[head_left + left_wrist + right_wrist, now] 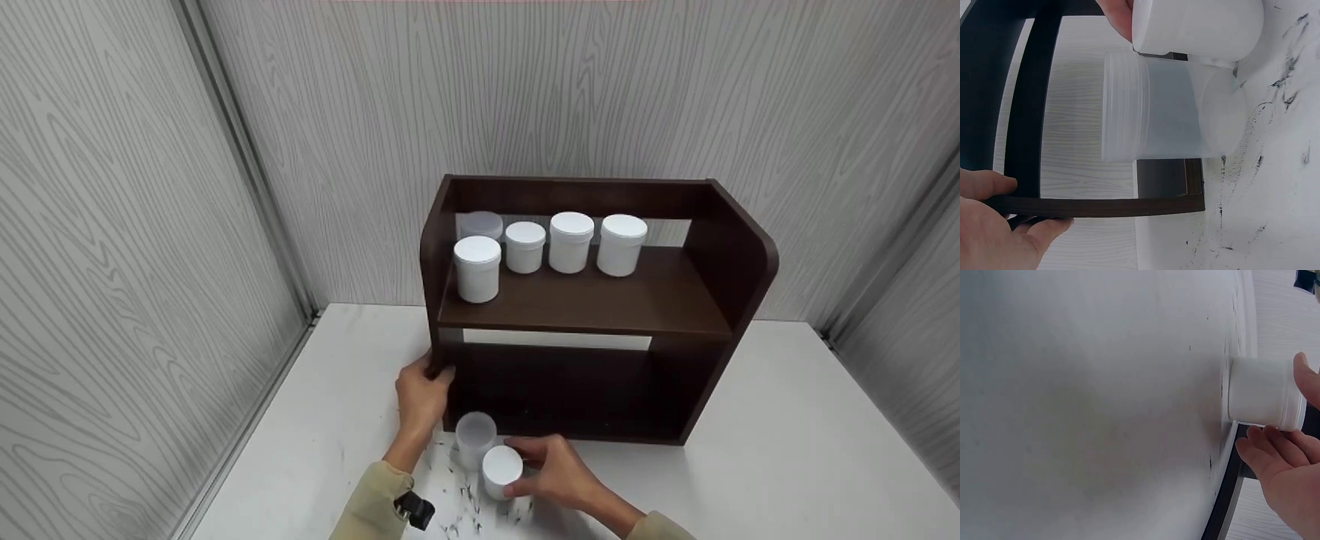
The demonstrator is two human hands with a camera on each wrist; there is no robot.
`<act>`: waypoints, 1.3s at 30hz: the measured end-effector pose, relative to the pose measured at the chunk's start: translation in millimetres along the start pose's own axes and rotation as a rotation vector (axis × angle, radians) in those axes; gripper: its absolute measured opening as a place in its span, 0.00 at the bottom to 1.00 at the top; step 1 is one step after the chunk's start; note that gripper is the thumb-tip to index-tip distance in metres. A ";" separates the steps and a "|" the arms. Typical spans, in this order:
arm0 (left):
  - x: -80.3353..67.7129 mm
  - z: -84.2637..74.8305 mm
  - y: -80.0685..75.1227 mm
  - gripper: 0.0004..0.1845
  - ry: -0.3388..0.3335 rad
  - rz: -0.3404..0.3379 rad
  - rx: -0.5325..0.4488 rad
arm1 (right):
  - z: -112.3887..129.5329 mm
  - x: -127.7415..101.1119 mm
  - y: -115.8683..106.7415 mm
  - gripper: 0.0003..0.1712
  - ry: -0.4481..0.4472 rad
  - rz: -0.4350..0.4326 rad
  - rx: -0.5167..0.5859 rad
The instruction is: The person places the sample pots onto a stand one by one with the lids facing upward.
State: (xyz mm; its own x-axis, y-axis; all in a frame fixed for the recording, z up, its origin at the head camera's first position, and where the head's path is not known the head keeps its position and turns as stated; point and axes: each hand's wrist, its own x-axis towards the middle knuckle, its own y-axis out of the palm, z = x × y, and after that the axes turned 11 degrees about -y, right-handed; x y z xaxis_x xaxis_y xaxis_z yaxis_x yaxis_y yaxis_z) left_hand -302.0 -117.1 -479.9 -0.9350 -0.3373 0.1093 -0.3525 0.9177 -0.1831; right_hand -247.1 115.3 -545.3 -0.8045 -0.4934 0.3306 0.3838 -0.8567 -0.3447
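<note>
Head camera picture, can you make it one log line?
left grip: holds shelf side; right grip: holds white jar; clear jar: beside white jar

Wood-grain back wall [525,90]; white tabletop [787,427] with dark smudges [1279,83].

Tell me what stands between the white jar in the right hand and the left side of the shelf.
A clear jar stands there; head and left wrist views show it.
</note>
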 end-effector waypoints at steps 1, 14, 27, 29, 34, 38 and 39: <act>0.3 0.1 0.0 0.23 0.001 0.000 -0.001 | 0.4 0.1 0.2 0.40 0.001 -0.002 0.013; 1.8 1.1 -1.2 0.25 -0.002 0.025 0.010 | -1.5 -4.1 -4.9 0.39 0.006 -0.010 0.036; 1.2 0.1 -1.0 0.24 -0.007 0.010 0.008 | -2.9 -3.7 -3.7 0.40 0.017 -0.025 0.054; 1.2 -0.4 -0.9 0.24 -0.014 0.007 0.010 | -3.2 -4.0 -3.5 0.40 0.020 -0.029 0.066; 1.4 -0.1 -1.2 0.24 -0.010 0.019 0.011 | -2.8 -5.4 -3.1 0.41 0.032 -0.040 0.136; 1.6 -0.3 -1.5 0.25 -0.019 0.034 0.006 | -1.2 -7.3 -3.6 0.42 0.035 -0.039 0.179; 1.7 -0.5 -1.6 0.25 -0.023 0.036 0.003 | -0.7 -7.9 -4.2 0.42 0.036 -0.038 0.185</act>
State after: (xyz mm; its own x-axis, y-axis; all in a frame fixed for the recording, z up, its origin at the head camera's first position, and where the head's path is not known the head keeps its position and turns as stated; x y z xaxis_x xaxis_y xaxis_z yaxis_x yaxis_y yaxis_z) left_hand -302.9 -119.0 -478.9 -0.9477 -0.3089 0.0803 -0.3188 0.9287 -0.1896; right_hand -242.7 122.9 -547.1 -0.8344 -0.4573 0.3077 0.4268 -0.8893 -0.1643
